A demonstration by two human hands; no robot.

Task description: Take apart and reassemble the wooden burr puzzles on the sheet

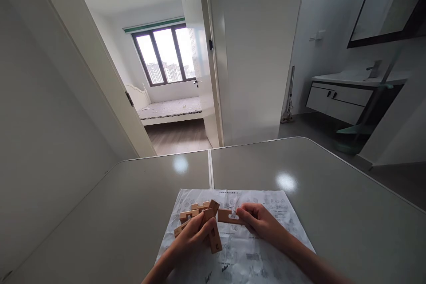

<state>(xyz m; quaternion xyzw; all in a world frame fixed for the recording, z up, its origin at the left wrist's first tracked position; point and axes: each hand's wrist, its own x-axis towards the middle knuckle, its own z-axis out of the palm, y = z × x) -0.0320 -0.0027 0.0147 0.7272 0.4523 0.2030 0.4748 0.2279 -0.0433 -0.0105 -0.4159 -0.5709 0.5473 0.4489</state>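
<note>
My left hand (195,233) is closed around two wooden puzzle pieces that cross each other. The longer one, a numbered wooden puzzle piece (215,240), points down toward me and bears a mark like a 2. In my right hand (258,218), thumb and fingers pinch the end of a notched wooden puzzle piece (225,216), held level just right of the crossed pair. Behind and left of my left hand, several loose notched wooden pieces (188,216) lie on a printed paper sheet (253,242). My fingers cover part of the held pieces.
The sheet lies on a grey table (143,199) with a pale seam (210,168) and rounded far corners. Past the table, an open door (199,66) shows a bed (173,108) under a window. At right stand a washbasin cabinet (342,97) and a mop (290,97).
</note>
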